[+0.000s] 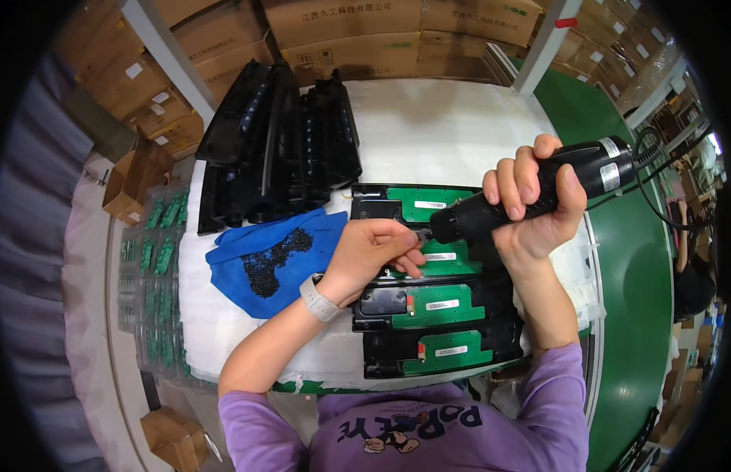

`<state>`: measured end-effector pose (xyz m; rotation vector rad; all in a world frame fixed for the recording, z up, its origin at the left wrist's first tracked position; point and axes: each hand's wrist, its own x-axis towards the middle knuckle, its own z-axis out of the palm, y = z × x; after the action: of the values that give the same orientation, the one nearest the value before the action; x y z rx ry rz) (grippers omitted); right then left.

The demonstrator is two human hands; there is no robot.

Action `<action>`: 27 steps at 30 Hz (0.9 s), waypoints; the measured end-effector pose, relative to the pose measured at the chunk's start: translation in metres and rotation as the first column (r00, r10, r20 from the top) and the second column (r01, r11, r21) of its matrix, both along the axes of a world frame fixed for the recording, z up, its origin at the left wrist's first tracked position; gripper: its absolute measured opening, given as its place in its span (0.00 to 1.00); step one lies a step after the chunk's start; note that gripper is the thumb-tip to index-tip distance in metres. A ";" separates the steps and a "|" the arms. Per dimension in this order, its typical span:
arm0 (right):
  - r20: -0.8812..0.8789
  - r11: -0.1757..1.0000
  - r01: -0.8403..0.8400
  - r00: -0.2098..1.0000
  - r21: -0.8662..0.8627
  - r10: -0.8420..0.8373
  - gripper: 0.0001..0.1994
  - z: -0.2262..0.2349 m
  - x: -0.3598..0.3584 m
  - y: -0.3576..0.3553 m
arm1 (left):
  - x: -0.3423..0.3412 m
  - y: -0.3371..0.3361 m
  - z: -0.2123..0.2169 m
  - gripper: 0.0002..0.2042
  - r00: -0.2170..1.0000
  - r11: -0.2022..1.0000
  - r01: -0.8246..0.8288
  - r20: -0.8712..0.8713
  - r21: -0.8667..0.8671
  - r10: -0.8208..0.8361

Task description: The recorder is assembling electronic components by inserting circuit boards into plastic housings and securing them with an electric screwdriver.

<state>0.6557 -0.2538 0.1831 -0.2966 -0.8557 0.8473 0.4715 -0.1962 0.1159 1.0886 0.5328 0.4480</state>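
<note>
My right hand [530, 193] is wrapped round a black electric screwdriver [491, 214], held nearly level with its nose pointing left. At that nose, my left hand [381, 248] pinches finger and thumb together; whatever sits between them is too small to make out. Below both hands lie several black plastic panels [379, 302] in a column, each carrying a green circuit board [469, 296] with a white label. The hands partly cover the second panel from the top. Left of my left hand, a heap of tiny black screws [263, 275] rests on a blue cloth [232, 256].
Long black plastic housings [259, 157] are piled at the table's back left. Clear trays of green boards [157, 267] stand along the left edge. Cardboard boxes [342, 51] line the back. The screwdriver's cable [656, 216] runs right, over a green surface [629, 330]. Another person [693, 283] is at far right.
</note>
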 end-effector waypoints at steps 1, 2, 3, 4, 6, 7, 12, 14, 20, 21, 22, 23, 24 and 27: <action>0.001 1.000 0.010 1.000 -0.002 -0.010 0.13 0.000 -0.001 0.000 | 0.001 -0.002 0.000 0.09 1.000 1.000 0.010 0.001 -0.002 -0.010; -0.031 1.000 0.029 0.999 -0.013 -0.029 0.13 0.001 -0.001 0.000 | 0.002 -0.004 -0.001 0.10 0.999 1.000 -0.026 0.017 -0.007 0.026; -0.062 0.999 0.047 0.997 -0.024 -0.048 0.13 0.001 -0.001 -0.001 | 0.003 -0.006 -0.001 0.11 0.997 0.998 -0.063 0.034 -0.013 0.063; -0.074 0.999 0.045 0.996 -0.027 -0.047 0.13 0.000 -0.002 0.000 | 0.003 -0.008 -0.005 0.12 0.994 0.994 -0.105 0.038 0.017 0.104; -0.109 0.998 0.049 0.993 -0.035 -0.053 0.13 0.001 -0.007 0.002 | 0.004 -0.015 -0.010 0.12 0.981 0.984 -0.180 0.081 0.004 0.179; -0.140 0.998 0.054 0.988 -0.045 -0.060 0.13 0.002 -0.008 0.002 | 0.006 -0.018 -0.011 0.12 0.960 0.968 -0.251 0.126 -0.015 0.251; -0.058 0.999 0.044 0.997 0.024 -0.042 0.13 0.002 -0.011 0.003 | 0.005 -0.017 -0.012 0.12 0.946 0.951 -0.308 0.116 0.039 0.302; -0.029 0.998 0.040 0.999 0.040 -0.039 0.13 0.001 -0.011 0.002 | 0.004 -0.013 -0.014 0.12 0.951 0.948 -0.300 0.105 0.103 0.289; -0.130 0.999 0.048 0.990 0.013 -0.046 0.15 0.007 -0.013 0.001 | 0.002 -0.014 -0.016 0.12 0.955 0.907 -0.289 0.155 0.305 0.253; -0.159 0.999 0.032 0.987 0.005 -0.030 0.15 0.008 -0.012 0.001 | 0.002 -0.015 -0.016 0.12 0.954 0.911 -0.286 0.180 0.299 0.241; -0.169 1.000 0.010 0.986 -0.006 -0.011 0.16 0.007 -0.011 0.002 | 0.001 -0.015 -0.016 0.13 0.951 0.913 -0.284 0.204 0.293 0.231; -0.170 1.000 0.007 0.985 -0.005 -0.008 0.16 0.007 -0.010 0.003 | 0.000 -0.015 -0.016 0.13 0.951 0.912 -0.287 0.203 0.294 0.234; -0.185 0.999 -0.031 0.982 -0.024 0.026 0.16 0.007 -0.010 0.004 | -0.003 -0.015 -0.016 0.12 0.962 0.925 -0.247 0.184 0.288 0.200; -0.144 0.988 -0.117 0.984 -0.104 0.102 0.14 0.005 -0.006 0.008 | -0.012 -0.013 -0.006 0.11 0.973 0.886 -0.229 0.098 0.403 0.207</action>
<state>0.6496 -0.2460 0.1882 -0.2876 -0.7012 1.0094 0.4595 -0.2096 0.1095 1.4241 0.5295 0.8130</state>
